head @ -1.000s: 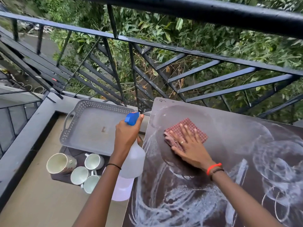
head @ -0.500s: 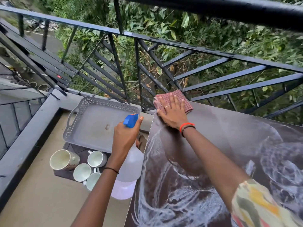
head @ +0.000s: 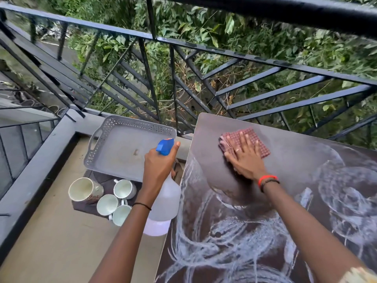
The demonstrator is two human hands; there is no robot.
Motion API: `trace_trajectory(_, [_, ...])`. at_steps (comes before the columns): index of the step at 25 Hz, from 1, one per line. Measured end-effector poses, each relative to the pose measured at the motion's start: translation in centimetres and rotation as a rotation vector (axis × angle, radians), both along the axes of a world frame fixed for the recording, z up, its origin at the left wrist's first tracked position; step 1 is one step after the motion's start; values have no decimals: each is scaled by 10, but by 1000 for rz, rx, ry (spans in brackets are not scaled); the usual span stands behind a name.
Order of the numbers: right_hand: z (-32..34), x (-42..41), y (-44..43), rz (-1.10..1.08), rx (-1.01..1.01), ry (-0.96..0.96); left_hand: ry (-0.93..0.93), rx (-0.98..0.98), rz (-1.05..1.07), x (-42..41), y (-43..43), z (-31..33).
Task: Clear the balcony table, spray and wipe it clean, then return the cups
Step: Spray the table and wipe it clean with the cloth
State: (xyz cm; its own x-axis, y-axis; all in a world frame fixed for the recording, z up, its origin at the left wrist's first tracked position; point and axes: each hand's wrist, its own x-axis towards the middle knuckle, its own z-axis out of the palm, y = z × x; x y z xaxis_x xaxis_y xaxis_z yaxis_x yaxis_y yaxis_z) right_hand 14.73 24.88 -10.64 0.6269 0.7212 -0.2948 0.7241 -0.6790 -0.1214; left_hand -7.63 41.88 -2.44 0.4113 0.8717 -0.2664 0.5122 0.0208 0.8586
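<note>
The dark balcony table (head: 306, 160) carries white foamy streaks over its near and right parts; its far left corner looks wiped. My right hand (head: 243, 158) lies flat on a red checked cloth (head: 257, 139) near that corner. My left hand (head: 157, 166) grips the neck of a clear spray bottle (head: 165, 201) with a blue nozzle, held beside the table's left edge. Several pale cups (head: 107, 204) and one larger mug (head: 82, 189) sit low on the left, on a dark mat.
A grey plastic tray (head: 122, 152) with perforated rim lies next to the cups by the balcony corner. A black metal railing (head: 224, 56) runs close behind the table, with foliage beyond. A grey ledge (head: 30, 174) bounds the tan floor at left.
My right hand slid the cloth from the table's middle to the far left corner, then back right and slightly nearer. The left hand with the bottle stayed put.
</note>
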Motion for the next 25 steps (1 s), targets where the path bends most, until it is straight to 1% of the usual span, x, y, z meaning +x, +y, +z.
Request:
trace_trajectory(2, [-2, -13, 35, -20, 23, 13, 14, -4, -1, -6, -6, -1])
trace_trajectory(4, [-1, -42, 60, 86, 36, 45, 29, -12, -1, -10, -15, -2])
trace_trajectory(6, [-2, -74, 62, 198, 44, 59, 28, -19, 5, -16, -25, -2])
trace_trajectory(9, [-5, -104, 27, 310, 61, 31, 33, -23, 0, -24, -38, -1])
trace_trajectory(12, [-12, -103, -27, 397, 53, -13, 47, 14, -2, -29, -54, 8])
trace_trajectory(14, [-11, -85, -62, 347, 52, -34, 63, 33, -11, -36, -72, 14])
trace_trajectory(16, [-7, -64, -96, 230, 13, -51, 70, 31, -32, -47, -97, 16])
trace_trajectory(18, [-3, -46, -126, 106, -39, -70, 93, -12, -35, -59, -125, 14])
trace_trajectory(20, [3, -37, -140, -16, -59, -21, 136, -38, -74, -73, -158, 15])
trace_trajectory(25, [8, -40, -138, -41, -82, 68, 164, -91, -190, -116, -254, 11])
